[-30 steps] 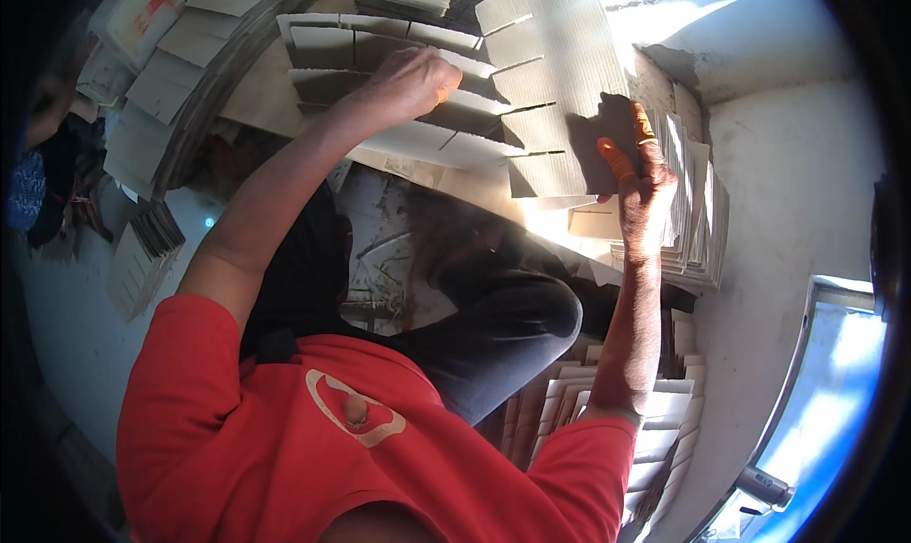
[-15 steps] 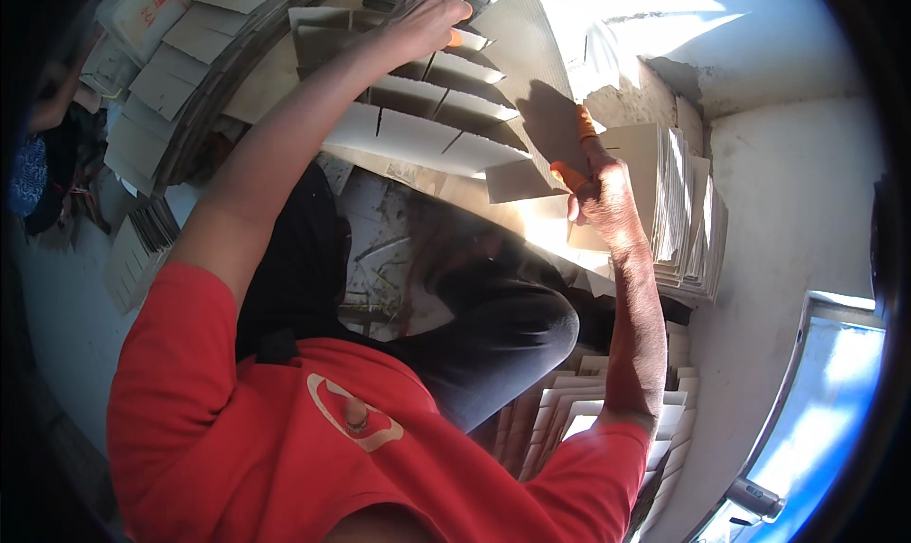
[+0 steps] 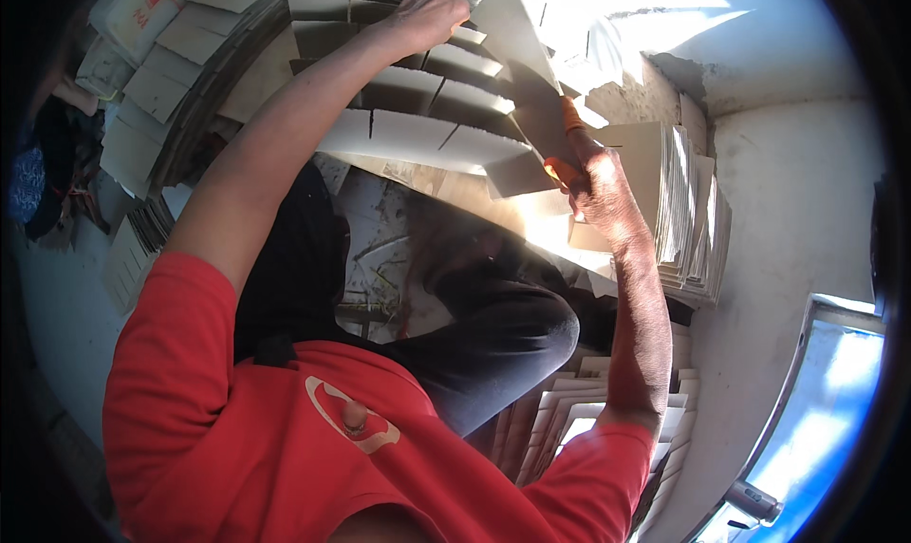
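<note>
Several slotted cardboard strips (image 3: 418, 135) stand on edge in rows on the work surface, with dark slots in their upper edges. A crosswise cardboard sheet (image 3: 517, 49) leans at their right ends. My right hand (image 3: 603, 187), with orange covers on its fingertips, grips the near right edge of this sheet between thumb and fingers. At the far end of the rows, my left hand (image 3: 427, 21) is closed at the sheet's far left edge. Its fingertips are mostly hidden, so the exact grip there is partly out of sight.
A stack of cardboard sheets (image 3: 664, 201) stands right of my right hand, by the wall. More cardboard pieces (image 3: 560, 420) lie below my right arm. Long cardboard stacks (image 3: 185, 64) and a plastic container (image 3: 133, 16) are at far left. Another person (image 3: 52, 173) shows at the left edge.
The crosswise sheet has turned more edge-on and shifted slightly left. My right hand has moved a little left with it; my left hand has stayed nearly in place.
</note>
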### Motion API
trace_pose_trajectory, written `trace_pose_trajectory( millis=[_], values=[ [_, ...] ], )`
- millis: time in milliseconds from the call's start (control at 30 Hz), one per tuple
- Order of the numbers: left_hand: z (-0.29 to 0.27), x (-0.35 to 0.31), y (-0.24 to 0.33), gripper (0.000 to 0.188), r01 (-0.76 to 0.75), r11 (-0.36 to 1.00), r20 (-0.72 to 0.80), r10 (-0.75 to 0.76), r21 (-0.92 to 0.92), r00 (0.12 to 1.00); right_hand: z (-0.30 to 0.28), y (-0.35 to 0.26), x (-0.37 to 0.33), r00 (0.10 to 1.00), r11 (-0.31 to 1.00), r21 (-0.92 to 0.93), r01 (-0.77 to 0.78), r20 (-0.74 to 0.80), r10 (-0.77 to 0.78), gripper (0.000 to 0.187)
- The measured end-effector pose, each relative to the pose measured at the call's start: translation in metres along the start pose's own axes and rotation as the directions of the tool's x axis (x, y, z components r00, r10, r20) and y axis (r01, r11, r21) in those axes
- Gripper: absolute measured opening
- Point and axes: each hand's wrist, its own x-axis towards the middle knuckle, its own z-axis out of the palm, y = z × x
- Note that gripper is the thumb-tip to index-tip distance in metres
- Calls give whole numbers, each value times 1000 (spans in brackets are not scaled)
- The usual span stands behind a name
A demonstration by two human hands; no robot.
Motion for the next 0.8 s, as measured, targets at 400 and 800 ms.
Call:
trace_pose_trajectory(
  millis=[400, 800],
  values=[
    [-10, -6, -1, 8, -4, 998, -35, 1, -64, 999, 28, 28, -8, 997, 931, -366, -5, -70, -23, 47],
    [22, -18, 32, 51, -276, 960, 31, 275, 39, 961, -3, 185, -97, 687, 375, -600, -706, -710, 156, 85]
  ],
)
